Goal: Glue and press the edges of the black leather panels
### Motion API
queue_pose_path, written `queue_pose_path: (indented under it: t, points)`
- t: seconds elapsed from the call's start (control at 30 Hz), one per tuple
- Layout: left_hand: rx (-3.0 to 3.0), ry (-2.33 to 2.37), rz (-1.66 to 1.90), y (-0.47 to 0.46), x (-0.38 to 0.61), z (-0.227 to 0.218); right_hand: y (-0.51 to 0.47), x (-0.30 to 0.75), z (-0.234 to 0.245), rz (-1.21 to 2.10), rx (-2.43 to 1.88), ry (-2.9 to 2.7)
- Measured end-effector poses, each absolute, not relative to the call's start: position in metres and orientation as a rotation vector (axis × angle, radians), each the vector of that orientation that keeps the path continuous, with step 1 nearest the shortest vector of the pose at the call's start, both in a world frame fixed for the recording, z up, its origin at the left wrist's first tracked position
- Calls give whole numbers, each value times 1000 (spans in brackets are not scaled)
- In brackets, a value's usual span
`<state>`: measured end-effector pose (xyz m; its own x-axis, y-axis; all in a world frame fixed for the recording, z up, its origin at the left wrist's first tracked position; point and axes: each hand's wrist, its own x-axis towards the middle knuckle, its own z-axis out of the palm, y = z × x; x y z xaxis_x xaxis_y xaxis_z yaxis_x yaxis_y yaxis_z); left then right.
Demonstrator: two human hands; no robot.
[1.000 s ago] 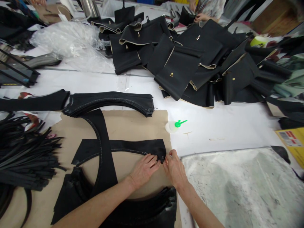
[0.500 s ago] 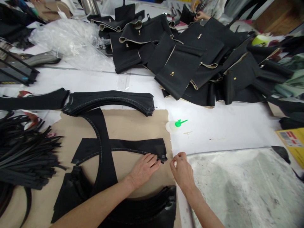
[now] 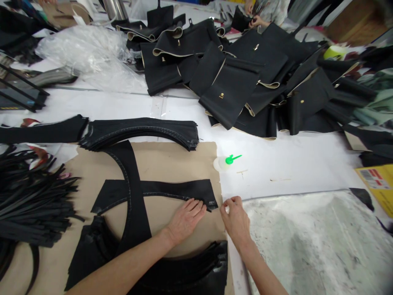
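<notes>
Leather strip [image 3: 178, 189] under left hand [image 3: 186, 221], kraft paper [image 3: 175, 159], white table [image 3: 276, 172]

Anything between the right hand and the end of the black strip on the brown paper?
Nothing visible: the right hand hovers just off the tip of the black curved strip, with only a narrow margin of brown kraft paper between them.

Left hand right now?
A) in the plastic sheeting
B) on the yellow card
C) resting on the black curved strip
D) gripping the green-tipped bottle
C: the left hand lies flat, its fingers on the lower edge of the black curved strip, over the brown paper sheet.
</notes>
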<state>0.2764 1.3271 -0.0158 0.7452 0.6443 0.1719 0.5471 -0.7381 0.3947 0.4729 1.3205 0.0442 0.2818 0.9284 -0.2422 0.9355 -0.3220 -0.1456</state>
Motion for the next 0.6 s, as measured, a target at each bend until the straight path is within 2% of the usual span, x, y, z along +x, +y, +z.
queue_pose_path:
  t: [0.1,0.2,0.37,0.47,0.6]
  points:
    - [2626,927,428,1327,276,-18,1316,485,46,-456,2634,1795]
    - [2624,928,429,1327,276,-18,1315,483,50,-691,2685,2118]
    - [2623,949,408,1327,276,-16,1317,462,42,-993,2437,2455]
    - [2631,948,372,1326,277,-17,1318,457,30,-917,2242,2392]
    - [2662,928,365,1326,276,-17,1321,471,25,-516,2339,2166]
